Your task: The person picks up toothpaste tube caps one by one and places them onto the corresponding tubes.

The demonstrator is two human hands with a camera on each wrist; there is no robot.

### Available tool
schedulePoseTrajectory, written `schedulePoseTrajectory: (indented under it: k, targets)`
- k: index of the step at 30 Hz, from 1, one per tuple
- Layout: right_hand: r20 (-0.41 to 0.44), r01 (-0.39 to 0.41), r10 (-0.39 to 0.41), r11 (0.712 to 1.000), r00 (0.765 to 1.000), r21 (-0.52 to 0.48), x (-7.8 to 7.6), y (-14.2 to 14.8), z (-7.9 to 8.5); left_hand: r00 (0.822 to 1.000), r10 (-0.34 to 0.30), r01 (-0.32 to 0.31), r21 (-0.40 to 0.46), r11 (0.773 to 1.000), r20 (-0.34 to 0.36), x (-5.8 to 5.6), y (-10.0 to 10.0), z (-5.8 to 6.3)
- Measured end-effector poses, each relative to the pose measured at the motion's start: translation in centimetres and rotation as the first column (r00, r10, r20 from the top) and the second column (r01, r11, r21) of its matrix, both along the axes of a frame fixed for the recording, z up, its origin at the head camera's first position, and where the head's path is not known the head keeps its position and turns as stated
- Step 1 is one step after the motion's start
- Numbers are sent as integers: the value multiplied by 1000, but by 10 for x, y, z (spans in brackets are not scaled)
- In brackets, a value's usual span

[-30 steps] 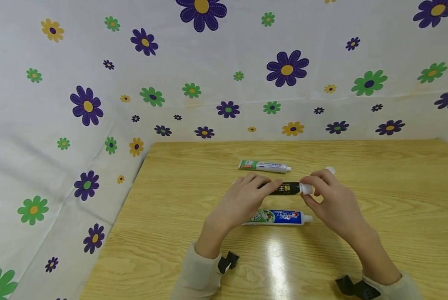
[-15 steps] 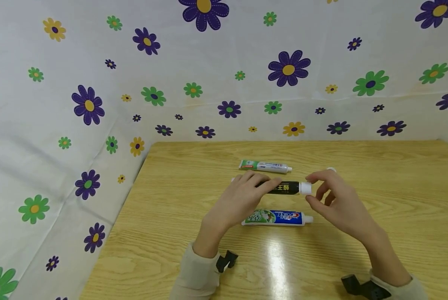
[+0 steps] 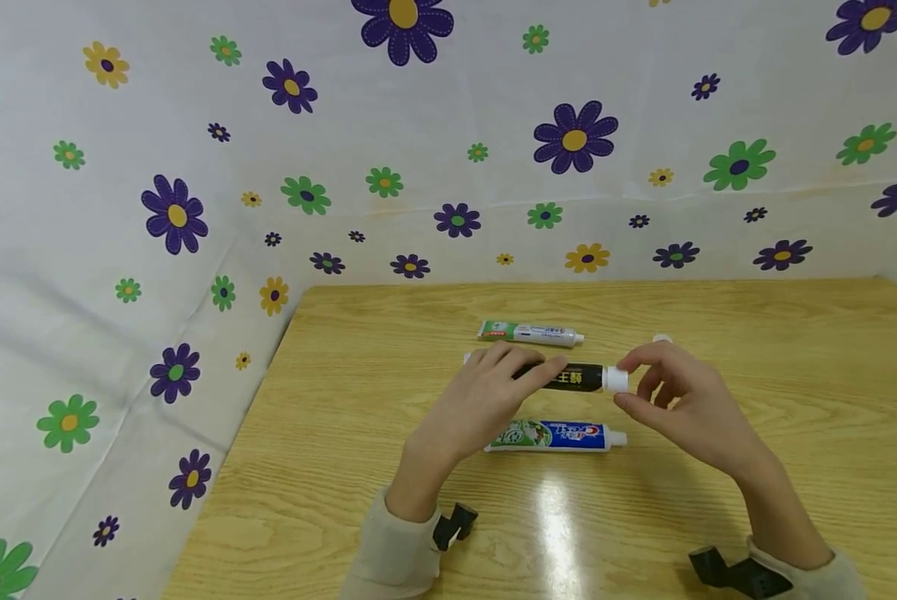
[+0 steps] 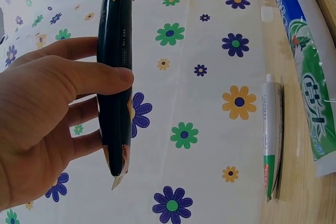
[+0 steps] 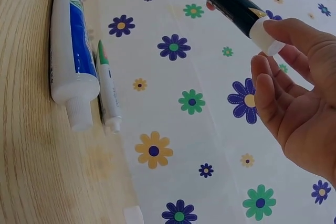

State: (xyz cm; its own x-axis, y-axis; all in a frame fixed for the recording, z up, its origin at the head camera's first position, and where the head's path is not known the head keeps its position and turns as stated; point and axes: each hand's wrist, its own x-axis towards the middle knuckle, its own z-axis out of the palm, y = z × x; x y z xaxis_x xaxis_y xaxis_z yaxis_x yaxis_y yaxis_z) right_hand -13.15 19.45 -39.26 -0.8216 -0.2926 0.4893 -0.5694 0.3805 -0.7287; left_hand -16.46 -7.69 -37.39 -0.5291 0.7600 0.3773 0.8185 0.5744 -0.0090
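Note:
My left hand (image 3: 473, 404) grips the middle of a black toothpaste tube (image 4: 114, 40), its thumb across one side and fingers behind. The tube is level above the table in the head view, its white cap (image 3: 616, 379) pointing right. At that cap is my right hand (image 5: 310, 87), pinching it between thumb and index finger while the other fingers curl loosely below. Nearer me on the table lies a blue, green and white toothpaste tube (image 3: 568, 436), partly behind the left hand. Beyond the black tube lies a smaller green and white toothpaste tube (image 3: 538, 334).
A small white cap-like piece (image 3: 662, 338) lies on the table just beyond my right hand. The wood-grain table (image 3: 306, 433) meets a white flower-print cloth (image 3: 418, 125) at the back and left.
The right hand's fingers loosened from the cap, shifted slightly right and closed at its end again. The cap now sits straight on the tube. The left hand keeps its grip.

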Motion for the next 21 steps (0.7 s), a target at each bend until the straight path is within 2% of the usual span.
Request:
schedulePoseTrajectory:
  k: [12, 21]
  targets:
    - [177, 29, -25, 999, 984, -17, 0, -2, -2, 997, 17, -16, 9, 1000, -69, 1, -2, 0]
    - [226, 31, -19, 998, 974, -49, -3, -5, -5, 988, 30, -28, 15, 999, -152, 0, -3, 1]
